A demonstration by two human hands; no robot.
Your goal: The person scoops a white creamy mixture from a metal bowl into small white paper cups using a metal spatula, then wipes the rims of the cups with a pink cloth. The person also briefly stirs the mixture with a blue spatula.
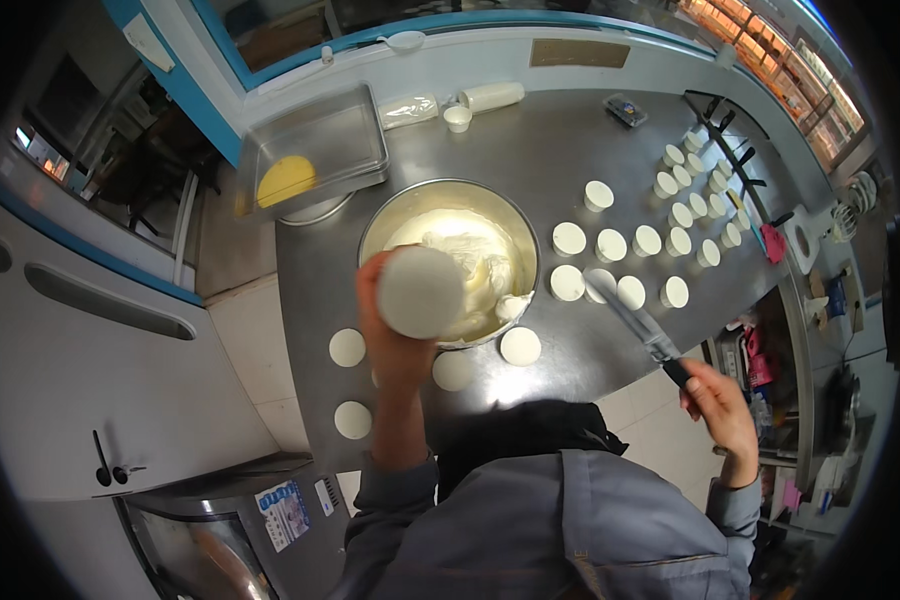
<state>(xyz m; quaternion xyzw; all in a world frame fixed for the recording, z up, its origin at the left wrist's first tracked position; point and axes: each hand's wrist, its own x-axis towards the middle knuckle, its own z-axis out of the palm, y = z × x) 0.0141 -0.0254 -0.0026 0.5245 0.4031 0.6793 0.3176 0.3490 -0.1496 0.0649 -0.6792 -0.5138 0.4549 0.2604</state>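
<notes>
My left hand [397, 330] grips a white cup [421, 292] over the near left part of a large round metal bowl [531, 225]. Whipped cream [454, 232] fills part of the bowl, and a lump clings to its near right rim. To the right, my right hand [709, 394] holds a long spatula [637, 319] by its black handle, its blade passing above several small white cups. A white cup filled level [520, 346] stands near the bowl, with several other round white cups [347, 347] nearer my body and to the left.
On the metal table [510, 154], many white cups [646, 241] stand at the right. A clear rectangular container [311, 135] with something yellow is at the back left. Wrapped white rolls [409, 110], a small cup [457, 118] and a dark plastic pack [625, 110] lie along the back.
</notes>
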